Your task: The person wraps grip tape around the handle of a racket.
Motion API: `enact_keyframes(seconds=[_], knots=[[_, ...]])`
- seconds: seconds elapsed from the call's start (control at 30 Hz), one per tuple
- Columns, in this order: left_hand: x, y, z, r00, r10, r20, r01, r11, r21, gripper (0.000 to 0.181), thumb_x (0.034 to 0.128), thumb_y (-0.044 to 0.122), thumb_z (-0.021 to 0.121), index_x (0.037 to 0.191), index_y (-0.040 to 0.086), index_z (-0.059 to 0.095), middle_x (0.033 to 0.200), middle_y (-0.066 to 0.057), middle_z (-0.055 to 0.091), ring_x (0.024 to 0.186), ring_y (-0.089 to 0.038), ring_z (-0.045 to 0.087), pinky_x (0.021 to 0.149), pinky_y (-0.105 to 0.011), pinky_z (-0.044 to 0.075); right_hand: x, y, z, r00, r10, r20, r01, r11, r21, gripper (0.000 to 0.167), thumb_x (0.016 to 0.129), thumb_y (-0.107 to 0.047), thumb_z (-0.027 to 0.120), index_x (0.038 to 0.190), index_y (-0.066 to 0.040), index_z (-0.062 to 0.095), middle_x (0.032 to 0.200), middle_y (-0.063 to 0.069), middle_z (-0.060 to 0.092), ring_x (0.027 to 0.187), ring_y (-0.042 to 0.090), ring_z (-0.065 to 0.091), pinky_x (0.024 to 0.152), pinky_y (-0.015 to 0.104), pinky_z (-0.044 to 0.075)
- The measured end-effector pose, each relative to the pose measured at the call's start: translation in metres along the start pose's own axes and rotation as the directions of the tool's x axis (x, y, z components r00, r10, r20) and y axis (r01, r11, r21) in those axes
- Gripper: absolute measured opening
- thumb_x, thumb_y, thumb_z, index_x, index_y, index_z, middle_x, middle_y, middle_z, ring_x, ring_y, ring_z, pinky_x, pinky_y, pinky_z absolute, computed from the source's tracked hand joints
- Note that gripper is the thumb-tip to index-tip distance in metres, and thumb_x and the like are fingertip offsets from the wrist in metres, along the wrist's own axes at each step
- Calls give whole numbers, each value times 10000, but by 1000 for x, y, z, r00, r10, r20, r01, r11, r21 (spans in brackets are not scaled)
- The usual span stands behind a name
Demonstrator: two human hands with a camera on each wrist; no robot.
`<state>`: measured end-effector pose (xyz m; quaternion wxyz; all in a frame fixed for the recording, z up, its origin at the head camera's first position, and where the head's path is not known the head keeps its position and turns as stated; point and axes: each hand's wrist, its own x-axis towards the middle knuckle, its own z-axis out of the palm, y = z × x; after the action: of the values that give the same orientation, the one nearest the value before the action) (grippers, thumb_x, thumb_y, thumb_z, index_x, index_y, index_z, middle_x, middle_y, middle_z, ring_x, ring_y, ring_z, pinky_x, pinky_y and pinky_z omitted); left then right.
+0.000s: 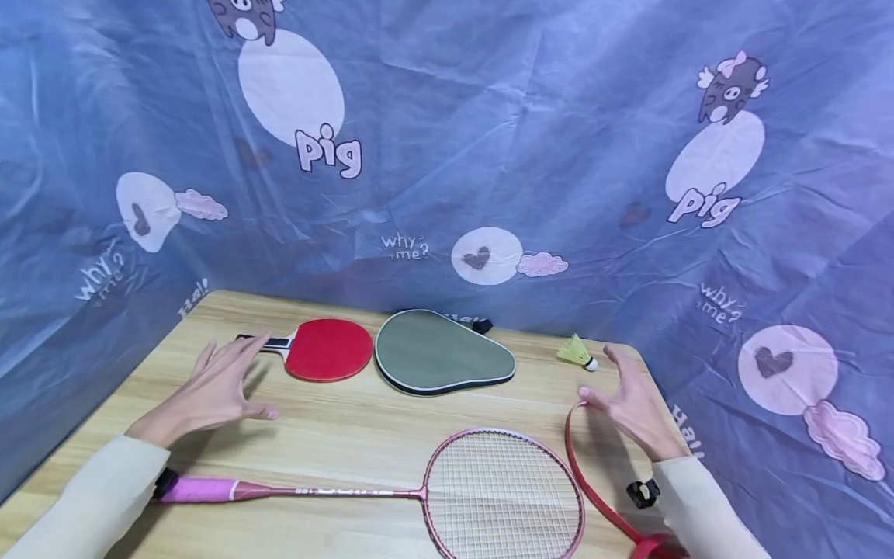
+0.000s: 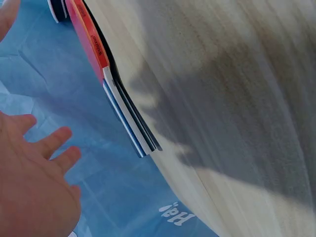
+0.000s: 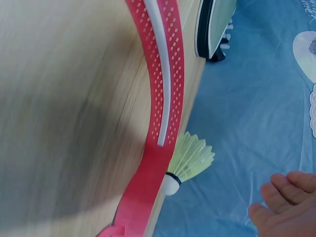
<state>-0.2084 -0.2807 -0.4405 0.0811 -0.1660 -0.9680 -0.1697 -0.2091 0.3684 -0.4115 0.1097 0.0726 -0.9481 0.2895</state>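
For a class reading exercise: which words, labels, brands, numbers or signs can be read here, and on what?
"pig": blue cloth
"why me?": blue cloth
"Ha!": blue cloth
Badminton racket shaft lettering: too small to read.
Table tennis paddle edge label: too blurred to read.

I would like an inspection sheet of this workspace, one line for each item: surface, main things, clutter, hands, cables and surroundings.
Surface: wood-grain tabletop, with shadows falling on it.
Main things: red paddle lying flat; shuttlecock lying on its side; red strap curving along the right.
Clutter: badminton racket lying in front; grey-green case beside the paddle.
Left hand: fingers spread, holding nothing, near the paddle's handle.
Right hand: near the shuttlecock; whether its thumb touches the strap is unclear.
Cables: nothing seen.
Surroundings: blue printed sheet behind the table and at both sides.
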Motion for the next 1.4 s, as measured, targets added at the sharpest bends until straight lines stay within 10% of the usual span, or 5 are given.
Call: enact_keyframes(seconds=[0.6,1.4], knots=[[-28,11,5,991,9,136,7,993,-119,1332,523,649,882,1491,-97,352,1491,-374,418,1330,-595,416,1051,-764,328,-9,-17,21,996,-21,89,5,984,176,782,887,-189,776,1496,62,355,1489,298,478,1349,475,489,1020,557,508],[-66,29,9,991,78,109,-59,985,-164,1274,469,686,878,1442,-27,467,1373,-223,608,1249,-488,566,992,-697,440,-29,-39,51,965,-102,243,53,979,199,663,834,-154,825,1379,76,525,1309,274,640,1171,438,657,998,523,527]])
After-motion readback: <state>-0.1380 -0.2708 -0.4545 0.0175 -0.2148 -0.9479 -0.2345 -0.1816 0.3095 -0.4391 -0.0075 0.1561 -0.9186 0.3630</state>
